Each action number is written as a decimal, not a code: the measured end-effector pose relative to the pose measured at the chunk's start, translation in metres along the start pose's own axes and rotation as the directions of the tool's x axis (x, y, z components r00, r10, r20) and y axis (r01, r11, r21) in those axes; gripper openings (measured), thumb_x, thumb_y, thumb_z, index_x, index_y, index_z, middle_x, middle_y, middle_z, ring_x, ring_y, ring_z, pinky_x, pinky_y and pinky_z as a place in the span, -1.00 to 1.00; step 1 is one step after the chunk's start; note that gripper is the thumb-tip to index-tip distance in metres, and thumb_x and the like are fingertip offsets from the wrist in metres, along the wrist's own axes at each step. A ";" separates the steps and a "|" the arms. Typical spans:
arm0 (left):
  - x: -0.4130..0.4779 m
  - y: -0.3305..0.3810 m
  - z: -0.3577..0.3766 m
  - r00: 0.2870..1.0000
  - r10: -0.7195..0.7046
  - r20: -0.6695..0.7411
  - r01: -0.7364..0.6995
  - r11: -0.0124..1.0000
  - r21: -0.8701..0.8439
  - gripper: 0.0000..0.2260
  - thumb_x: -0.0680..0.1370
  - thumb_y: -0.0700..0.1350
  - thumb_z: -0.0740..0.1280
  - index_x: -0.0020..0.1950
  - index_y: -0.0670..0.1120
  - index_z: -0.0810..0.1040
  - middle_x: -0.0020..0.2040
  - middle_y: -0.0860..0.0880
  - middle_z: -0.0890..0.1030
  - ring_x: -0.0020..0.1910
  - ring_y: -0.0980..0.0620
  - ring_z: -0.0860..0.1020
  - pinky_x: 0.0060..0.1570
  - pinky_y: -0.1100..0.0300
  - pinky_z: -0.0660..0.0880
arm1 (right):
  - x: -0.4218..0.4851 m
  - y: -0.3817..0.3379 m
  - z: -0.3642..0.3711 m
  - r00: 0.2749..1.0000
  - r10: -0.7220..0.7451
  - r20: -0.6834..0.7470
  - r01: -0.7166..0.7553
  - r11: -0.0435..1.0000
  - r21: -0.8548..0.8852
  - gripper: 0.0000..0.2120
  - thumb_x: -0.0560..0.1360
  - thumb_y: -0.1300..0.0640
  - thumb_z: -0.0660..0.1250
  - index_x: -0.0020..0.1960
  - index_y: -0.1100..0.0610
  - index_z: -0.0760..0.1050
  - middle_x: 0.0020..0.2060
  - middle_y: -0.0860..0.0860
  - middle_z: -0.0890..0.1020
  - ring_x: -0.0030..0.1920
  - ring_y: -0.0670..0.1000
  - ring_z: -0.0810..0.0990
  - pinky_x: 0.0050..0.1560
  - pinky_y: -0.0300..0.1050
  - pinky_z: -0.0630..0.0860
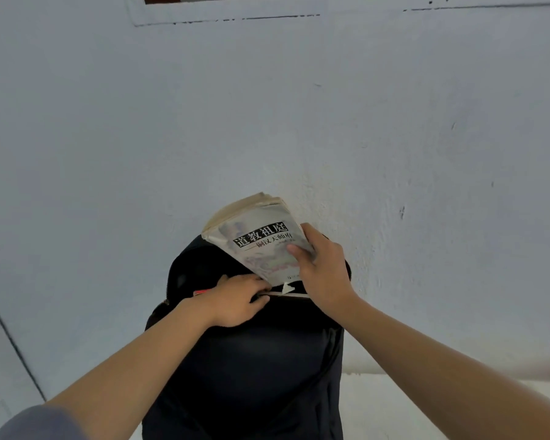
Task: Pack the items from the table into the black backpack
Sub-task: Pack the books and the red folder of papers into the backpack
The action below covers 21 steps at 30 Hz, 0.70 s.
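Observation:
The black backpack (251,360) stands upright in the lower middle of the view, its top opening facing me. A worn paperback book (254,236) with a pale cover and a black title band sticks up out of the opening, tilted, its lower end inside the bag. My right hand (321,265) grips the book's right edge, thumb on the cover. My left hand (235,300) grips the front lip of the backpack's opening. A thin white edge (294,294) of something flat shows inside the bag, and a small red thing (202,292) peeks out beside my left hand.
A pale plastered wall (267,106) fills the view behind the bag. A white surface (394,404) shows at the lower right beside the backpack. A dark line (13,344) runs down the wall at the left.

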<state>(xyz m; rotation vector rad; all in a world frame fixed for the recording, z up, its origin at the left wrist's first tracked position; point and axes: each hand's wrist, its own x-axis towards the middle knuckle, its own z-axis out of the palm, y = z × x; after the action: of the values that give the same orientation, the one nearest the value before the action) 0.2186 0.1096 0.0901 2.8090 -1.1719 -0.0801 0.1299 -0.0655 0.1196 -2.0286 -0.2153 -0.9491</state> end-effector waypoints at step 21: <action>-0.051 -0.009 0.020 0.912 -0.139 -0.386 -0.057 0.889 -0.453 -0.92 0.58 0.05 0.43 -0.04 0.18 0.74 -0.08 0.34 0.67 0.02 0.35 0.59 0.02 0.48 0.42 | -0.027 0.026 0.026 0.904 0.424 0.063 -0.419 0.905 -0.080 -0.82 0.55 0.06 0.37 -0.10 0.13 0.44 -0.22 -0.01 0.60 -0.28 -0.11 0.52 -0.38 -0.39 0.39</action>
<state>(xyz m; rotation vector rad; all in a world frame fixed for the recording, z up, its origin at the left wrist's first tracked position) 0.1870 0.1507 0.0696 2.2817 -0.8555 0.1986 0.1375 -0.0564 0.0754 -2.0581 0.2127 -0.6087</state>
